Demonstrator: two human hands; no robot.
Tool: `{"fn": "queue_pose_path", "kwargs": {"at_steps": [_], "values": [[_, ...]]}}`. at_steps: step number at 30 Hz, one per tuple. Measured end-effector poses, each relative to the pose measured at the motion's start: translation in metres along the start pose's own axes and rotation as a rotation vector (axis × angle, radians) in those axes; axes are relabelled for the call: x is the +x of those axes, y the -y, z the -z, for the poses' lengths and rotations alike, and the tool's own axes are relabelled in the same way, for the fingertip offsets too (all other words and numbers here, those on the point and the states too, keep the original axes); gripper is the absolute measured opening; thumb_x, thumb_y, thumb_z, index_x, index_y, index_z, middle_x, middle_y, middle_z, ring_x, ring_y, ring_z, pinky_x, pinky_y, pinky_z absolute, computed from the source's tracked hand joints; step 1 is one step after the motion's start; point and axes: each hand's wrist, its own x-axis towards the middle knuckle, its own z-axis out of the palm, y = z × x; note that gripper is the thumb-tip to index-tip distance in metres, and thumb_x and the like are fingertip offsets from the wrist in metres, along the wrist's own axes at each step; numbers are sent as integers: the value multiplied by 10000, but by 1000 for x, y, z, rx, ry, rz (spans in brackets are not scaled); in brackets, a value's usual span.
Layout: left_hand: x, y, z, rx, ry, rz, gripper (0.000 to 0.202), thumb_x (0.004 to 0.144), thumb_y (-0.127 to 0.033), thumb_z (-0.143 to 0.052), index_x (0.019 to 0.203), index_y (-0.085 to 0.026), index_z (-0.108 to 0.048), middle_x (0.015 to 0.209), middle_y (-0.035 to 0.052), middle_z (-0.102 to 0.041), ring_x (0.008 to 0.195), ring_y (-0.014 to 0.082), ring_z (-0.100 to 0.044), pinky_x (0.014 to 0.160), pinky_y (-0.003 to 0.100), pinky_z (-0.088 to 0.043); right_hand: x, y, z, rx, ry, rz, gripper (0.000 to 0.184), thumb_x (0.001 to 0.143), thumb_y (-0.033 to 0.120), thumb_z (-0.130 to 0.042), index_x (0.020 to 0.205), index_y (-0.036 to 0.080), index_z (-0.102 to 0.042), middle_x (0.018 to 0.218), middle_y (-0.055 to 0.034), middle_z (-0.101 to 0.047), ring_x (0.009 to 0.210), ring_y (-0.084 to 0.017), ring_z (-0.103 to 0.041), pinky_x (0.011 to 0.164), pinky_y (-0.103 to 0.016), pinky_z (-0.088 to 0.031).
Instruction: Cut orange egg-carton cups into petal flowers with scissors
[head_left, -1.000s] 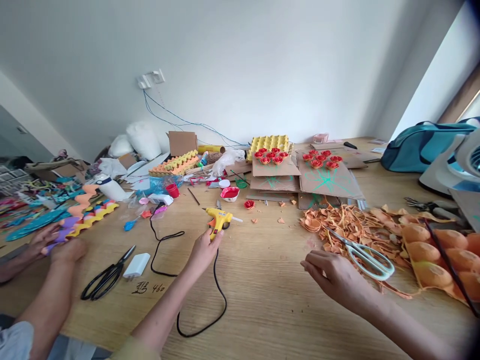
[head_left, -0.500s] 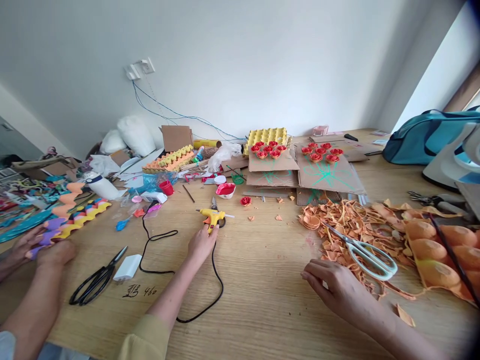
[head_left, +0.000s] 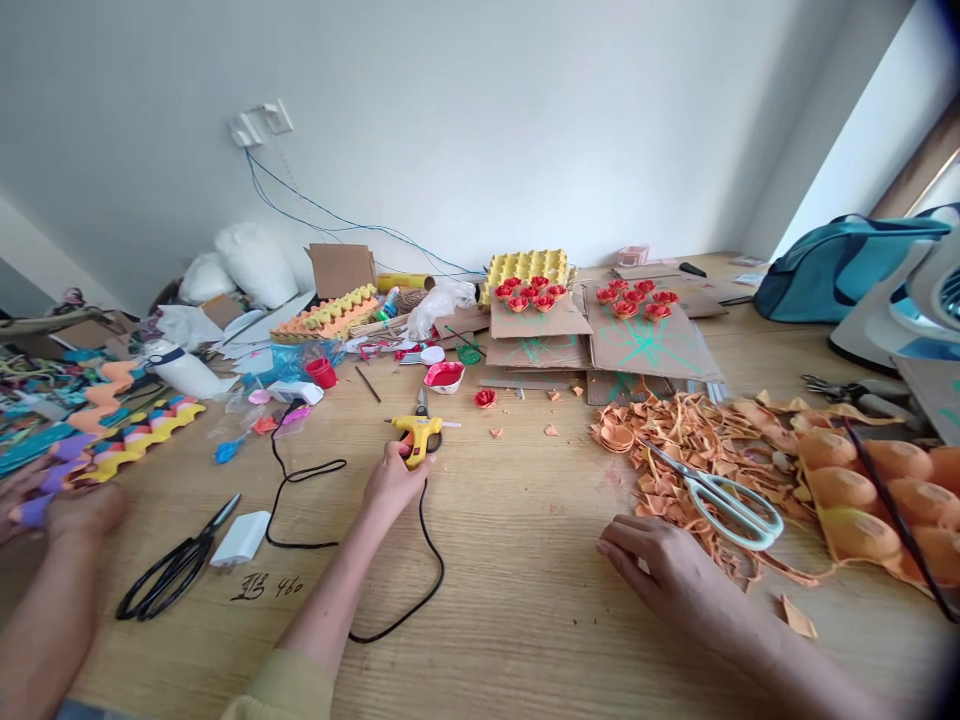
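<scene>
Yellow, the glue gun point(head_left: 421, 428) sits in the left hand point(head_left: 394, 481), whose fingers are clamped around its grip. The right hand point(head_left: 651, 558) has its fingers loosely bent; whether they hold anything cannot be told. The left hand hides much of the grip, and the frame cuts off both arms. One pair of pale-handled scissors point(head_left: 699, 484) lies just beyond the right hand, one black-handled pair point(head_left: 201, 543) left of the left hand, and one loose red flower point(head_left: 485, 398) ahead between the hands.
</scene>
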Motion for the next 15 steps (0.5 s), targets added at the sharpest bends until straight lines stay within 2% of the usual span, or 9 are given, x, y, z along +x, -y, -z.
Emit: {"fn": "queue_pose_path", "kwargs": {"at_steps": [4,10,15], "values": [[-2,1,4,-3,-7,-4,344,831,-479,-576,1043,-212,-530,986,91,-755,888,265,-710,658,293,-444,0,0,0,-6,7,-7,385,1054,303,-321,727,224,-508,736,-34,-625,679,-180,-602,660,-295,-430],[-8,-5,5,43,-41,-5,302,863,-444,-527,1070,-226,-498,983,121,-752,906,311,-710,658,324,-440,1,-3,0,-24,12,-20,374,1050,300,-335,723,221,-497,742,-27,-610,689,-183,-590,671,-303,-422],[-16,-7,6,43,-74,-40,308,880,-476,-526,1052,-224,-490,1031,129,-743,948,323,-705,681,341,-458,0,-6,-1,-17,22,-18,376,1056,312,-325,725,222,-480,747,-26,-602,694,-185,-588,678,-308,-430]]}}
